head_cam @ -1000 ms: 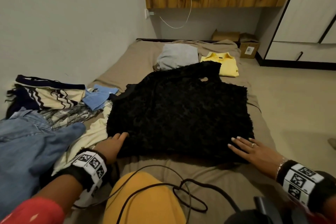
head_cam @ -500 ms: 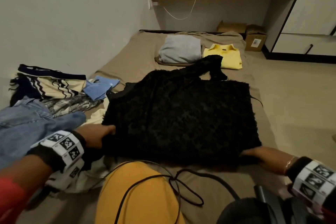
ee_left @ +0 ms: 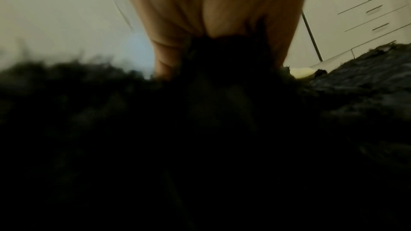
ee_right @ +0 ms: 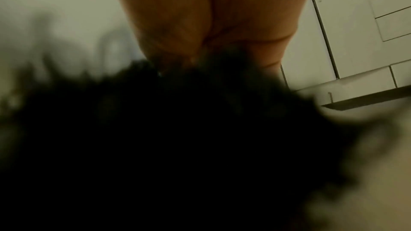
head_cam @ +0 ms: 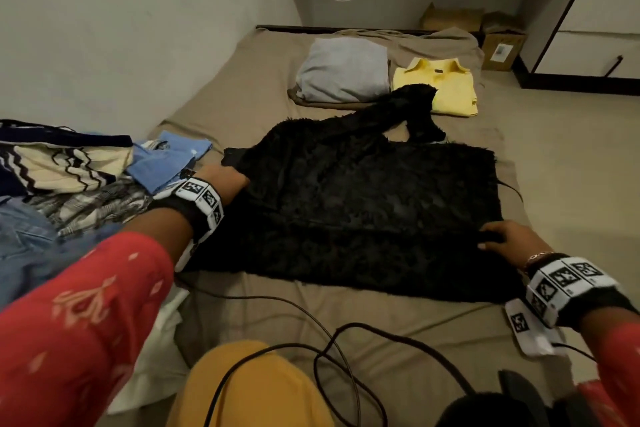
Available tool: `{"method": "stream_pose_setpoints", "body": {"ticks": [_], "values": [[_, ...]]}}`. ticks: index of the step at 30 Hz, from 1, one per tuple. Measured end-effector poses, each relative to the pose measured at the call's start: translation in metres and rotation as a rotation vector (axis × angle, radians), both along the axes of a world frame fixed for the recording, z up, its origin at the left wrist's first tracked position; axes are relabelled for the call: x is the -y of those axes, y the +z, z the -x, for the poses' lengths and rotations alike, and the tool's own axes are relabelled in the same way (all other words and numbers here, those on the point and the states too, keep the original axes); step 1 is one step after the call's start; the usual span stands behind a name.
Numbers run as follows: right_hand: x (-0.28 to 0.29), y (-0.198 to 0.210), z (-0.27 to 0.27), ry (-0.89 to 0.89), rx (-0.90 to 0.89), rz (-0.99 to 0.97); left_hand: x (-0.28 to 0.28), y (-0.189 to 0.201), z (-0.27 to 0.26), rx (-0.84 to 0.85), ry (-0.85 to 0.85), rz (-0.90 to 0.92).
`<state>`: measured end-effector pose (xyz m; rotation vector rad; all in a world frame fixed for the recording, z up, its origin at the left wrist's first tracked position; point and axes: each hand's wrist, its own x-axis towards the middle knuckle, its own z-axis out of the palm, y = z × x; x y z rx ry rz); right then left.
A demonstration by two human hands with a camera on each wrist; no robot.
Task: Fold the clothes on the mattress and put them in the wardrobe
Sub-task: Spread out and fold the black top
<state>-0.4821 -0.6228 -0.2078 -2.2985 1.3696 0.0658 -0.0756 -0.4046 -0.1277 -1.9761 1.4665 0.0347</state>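
Note:
A black fuzzy garment (head_cam: 363, 204) lies spread on the tan mattress (head_cam: 249, 87), its lower part doubled up over itself. My left hand (head_cam: 227, 180) grips its left edge; in the left wrist view the fingers (ee_left: 222, 29) sink into the black pile (ee_left: 200, 129). My right hand (head_cam: 504, 239) grips the right edge at the fold, and the right wrist view shows fingers (ee_right: 211, 24) curled into black fabric (ee_right: 177, 129). A sleeve of the garment reaches toward a folded yellow shirt (head_cam: 446, 83) and a folded grey garment (head_cam: 343, 69) further up the mattress.
Unfolded clothes sit at the left: a striped knit (head_cam: 59, 163), a blue shirt (head_cam: 166, 159), plaid cloth (head_cam: 90, 208) and jeans (head_cam: 24, 246). Black cables (head_cam: 339, 357) cross the near mattress. The white wardrobe (head_cam: 602, 10) stands at right, cardboard boxes (head_cam: 498, 42) beside it.
Both hands went from lying flat on the garment's near edge to gripping its sides, and carried the bottom part up and away over the body. The camera tilted down.

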Motion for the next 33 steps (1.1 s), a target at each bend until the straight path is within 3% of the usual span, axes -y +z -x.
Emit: {"method": "stream_pose_setpoints", "body": {"ticks": [5, 8, 11, 14, 15, 17, 20, 25, 30, 33], "values": [[0.011, -0.001, -0.002, -0.078, 0.039, 0.023, 0.013, -0.012, -0.002, 0.11, -0.055, 0.058], [0.011, -0.001, -0.007, -0.061, 0.017, 0.001, 0.019, -0.011, -0.004, 0.071, -0.029, 0.062], [0.005, 0.009, -0.01, -0.046, 0.034, 0.068, 0.015, -0.013, 0.001, -0.163, 0.046, 0.193], [-0.025, 0.029, -0.01, 0.179, -0.095, 0.241, -0.004, -0.014, 0.025, -0.647, -0.05, 0.549], [-0.04, 0.03, -0.01, 0.326, -0.153, 0.26, -0.015, -0.017, 0.035, -0.794, -0.04, 0.532], [-0.074, 0.02, -0.011, 0.565, -0.284, 0.235, -0.036, -0.03, 0.053, -0.9, 0.033, 0.308], [-0.1, 0.002, -0.006, 0.588, -0.572, 0.228, -0.065, -0.056, 0.049, -0.671, 0.188, -0.01], [-0.099, -0.004, -0.004, 0.464, -0.709, 0.28, -0.087, -0.071, 0.027, -0.379, 0.303, 0.03], [-0.091, 0.004, -0.005, 0.495, -0.757, 0.276, -0.082, -0.076, 0.043, -0.033, 0.132, 0.058], [-0.087, 0.008, 0.003, 0.53, -0.799, 0.285, -0.076, -0.067, 0.049, 0.037, 0.042, 0.043]]}}
